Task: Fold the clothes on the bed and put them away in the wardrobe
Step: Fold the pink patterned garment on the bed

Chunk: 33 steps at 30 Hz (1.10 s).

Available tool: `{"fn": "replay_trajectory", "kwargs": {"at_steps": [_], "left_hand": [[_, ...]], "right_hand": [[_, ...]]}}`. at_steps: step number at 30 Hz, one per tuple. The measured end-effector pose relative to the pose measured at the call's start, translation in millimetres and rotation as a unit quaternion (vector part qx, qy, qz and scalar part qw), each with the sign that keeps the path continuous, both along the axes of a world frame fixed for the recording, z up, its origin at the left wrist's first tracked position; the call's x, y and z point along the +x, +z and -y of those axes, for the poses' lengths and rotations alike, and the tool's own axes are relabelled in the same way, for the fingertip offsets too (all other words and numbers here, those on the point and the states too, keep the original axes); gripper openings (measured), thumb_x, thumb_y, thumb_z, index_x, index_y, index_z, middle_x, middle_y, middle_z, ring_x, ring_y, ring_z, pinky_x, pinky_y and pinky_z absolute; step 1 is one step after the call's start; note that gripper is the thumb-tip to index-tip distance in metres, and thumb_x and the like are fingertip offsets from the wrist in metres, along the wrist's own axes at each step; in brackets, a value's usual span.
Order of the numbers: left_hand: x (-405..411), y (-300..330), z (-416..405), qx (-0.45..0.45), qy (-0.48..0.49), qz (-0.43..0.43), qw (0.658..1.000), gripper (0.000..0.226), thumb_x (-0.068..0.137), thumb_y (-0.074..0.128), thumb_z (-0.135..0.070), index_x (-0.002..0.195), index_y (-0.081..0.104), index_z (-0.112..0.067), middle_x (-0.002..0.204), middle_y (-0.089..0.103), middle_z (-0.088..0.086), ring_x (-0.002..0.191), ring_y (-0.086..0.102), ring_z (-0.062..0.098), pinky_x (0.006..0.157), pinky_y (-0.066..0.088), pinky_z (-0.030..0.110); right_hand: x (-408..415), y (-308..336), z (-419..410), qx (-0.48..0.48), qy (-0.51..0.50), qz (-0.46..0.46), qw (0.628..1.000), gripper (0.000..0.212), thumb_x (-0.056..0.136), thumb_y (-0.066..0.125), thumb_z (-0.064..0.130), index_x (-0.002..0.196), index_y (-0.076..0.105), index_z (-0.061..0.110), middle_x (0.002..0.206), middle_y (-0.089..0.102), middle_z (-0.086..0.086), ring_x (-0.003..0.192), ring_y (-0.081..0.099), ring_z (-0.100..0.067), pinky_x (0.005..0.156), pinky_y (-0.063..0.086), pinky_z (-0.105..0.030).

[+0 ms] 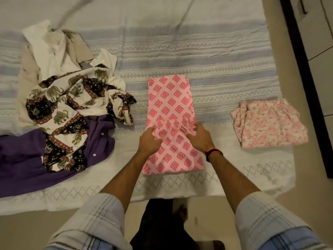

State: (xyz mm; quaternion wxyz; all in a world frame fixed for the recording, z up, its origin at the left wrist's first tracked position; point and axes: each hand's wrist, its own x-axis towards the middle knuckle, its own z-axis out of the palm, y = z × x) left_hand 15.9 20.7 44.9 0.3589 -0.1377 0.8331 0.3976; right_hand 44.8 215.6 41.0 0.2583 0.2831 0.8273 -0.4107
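At the left edge of the bed [180,42], an unfolded heap waited: a white and beige garment [50,49] at the back, an elephant-print cloth [72,98] across the middle, and a purple shirt [21,159] spread toward the near edge. At the centre, close to the near edge, a person worked on a pink diamond-print garment [171,98], already narrowed to a long strip running away from the body. The left hand [148,141] pinched a bunched fold at the strip's left side, while the right hand [199,138], a dark band with an orange stripe [213,152] on its wrist, pressed on the gathered cloth with its fingers spread; whether it also gripped the fabric could not be made out. The step in hand appeared to be a crosswise fold of that strip. The next move would likely call for both hands to lift one end together and lay it squarely over the other, smoothing the creases. Near the bed's right edge lay a folded pink floral garment [270,123], seemingly finished. The bed wore a pale cover with blue-grey woven bands. Beyond its right edge ran beige floor [288,51] and a dark-framed cabinet [306,69], possibly the wardrobe.
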Motion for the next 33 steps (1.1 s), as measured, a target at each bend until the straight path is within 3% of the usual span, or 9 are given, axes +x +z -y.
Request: {"fn": "replay_trajectory", "kwargs": {"at_steps": [5, 9, 13, 17, 22, 23, 27, 33], "left_hand": [[43.3, -29.6, -3.8, -0.033, -0.117, 0.014, 0.993, 0.065, 0.081, 0.075, -0.010, 0.140, 0.046, -0.008, 0.140, 0.054, 0.011, 0.123, 0.054, 0.026, 0.101, 0.046, 0.036], [74.2, -54.0, -3.9, -0.034, -0.220, -0.018, 0.975, 0.055, 0.081, 0.074, -0.014, 0.132, 0.052, -0.008, 0.141, 0.050, 0.012, 0.127, 0.048, 0.029, 0.102, 0.041, 0.036], [97.7, -83.6, 2.7, -0.099, -0.319, -0.096, 0.938, 0.069, 0.089, 0.063, -0.012, 0.150, 0.032, -0.014, 0.161, 0.023, 0.007, 0.145, 0.026, 0.025, 0.115, 0.029, 0.038], [110.5, -100.3, 8.8, -0.139, -0.365, -0.162, 0.906, 0.075, 0.088, 0.057, -0.002, 0.155, 0.022, -0.010, 0.163, 0.015, 0.010, 0.148, 0.021, 0.028, 0.117, 0.027, 0.038], [116.2, -104.5, 7.6, -0.166, -0.386, -0.180, 0.889, 0.074, 0.092, 0.050, 0.002, 0.156, 0.016, -0.009, 0.163, 0.010, 0.012, 0.149, 0.018, 0.030, 0.119, 0.020, 0.042], [116.8, -102.9, 8.6, -0.170, -0.390, -0.178, 0.887, 0.073, 0.093, 0.050, 0.000, 0.156, 0.016, -0.010, 0.163, 0.010, 0.012, 0.148, 0.020, 0.030, 0.118, 0.022, 0.042], [115.7, -88.7, 12.8, -0.194, -0.399, -0.148, 0.884, 0.064, 0.096, 0.049, -0.007, 0.154, 0.023, -0.012, 0.161, 0.022, 0.011, 0.139, 0.036, 0.033, 0.108, 0.040, 0.047], [127.9, -19.6, 4.7, -0.210, -0.403, -0.158, 0.877, 0.052, 0.093, 0.044, -0.001, 0.142, 0.043, -0.016, 0.143, 0.050, 0.011, 0.125, 0.052, 0.032, 0.097, 0.047, 0.043]], "right_hand": [[44.2, -32.9, 15.9, 0.027, 0.142, 0.046, 0.988, 0.046, 0.091, 0.063, 0.025, 0.134, 0.053, 0.012, 0.134, 0.059, -0.010, 0.116, 0.059, -0.029, 0.099, 0.049, -0.043], [78.7, -60.9, 20.2, 0.089, 0.281, 0.046, 0.954, 0.055, 0.085, 0.065, 0.024, 0.136, 0.048, 0.014, 0.139, 0.050, -0.008, 0.124, 0.050, -0.031, 0.097, 0.047, -0.043], [106.7, -88.8, 19.1, 0.181, 0.383, -0.037, 0.905, 0.070, 0.076, 0.070, 0.019, 0.141, 0.046, 0.010, 0.143, 0.047, -0.014, 0.123, 0.051, -0.035, 0.092, 0.050, -0.048], [113.6, -100.2, 18.2, 0.247, 0.419, -0.073, 0.871, 0.067, 0.070, 0.076, 0.011, 0.134, 0.055, 0.004, 0.134, 0.057, -0.021, 0.116, 0.060, -0.039, 0.087, 0.054, -0.049], [120.8, -112.7, 12.8, 0.263, 0.436, -0.127, 0.851, 0.049, 0.085, 0.041, 0.006, 0.131, 0.056, -0.005, 0.129, 0.060, -0.026, 0.116, 0.061, -0.041, 0.088, 0.056, -0.051], [121.1, -110.5, 12.0, 0.259, 0.434, -0.137, 0.852, 0.047, 0.084, 0.042, 0.003, 0.127, 0.058, -0.007, 0.125, 0.062, -0.027, 0.112, 0.064, -0.041, 0.085, 0.057, -0.050], [119.3, -90.2, 5.9, 0.253, 0.430, -0.128, 0.857, 0.041, 0.067, 0.074, -0.010, 0.107, 0.066, -0.005, 0.104, 0.068, -0.024, 0.084, 0.070, -0.038, 0.062, 0.057, -0.041], [131.6, -27.8, -0.9, 0.253, 0.426, -0.117, 0.860, 0.030, 0.093, 0.048, 0.002, 0.120, 0.059, 0.008, 0.118, 0.064, -0.011, 0.107, 0.062, -0.032, 0.079, 0.050, -0.041]]}}
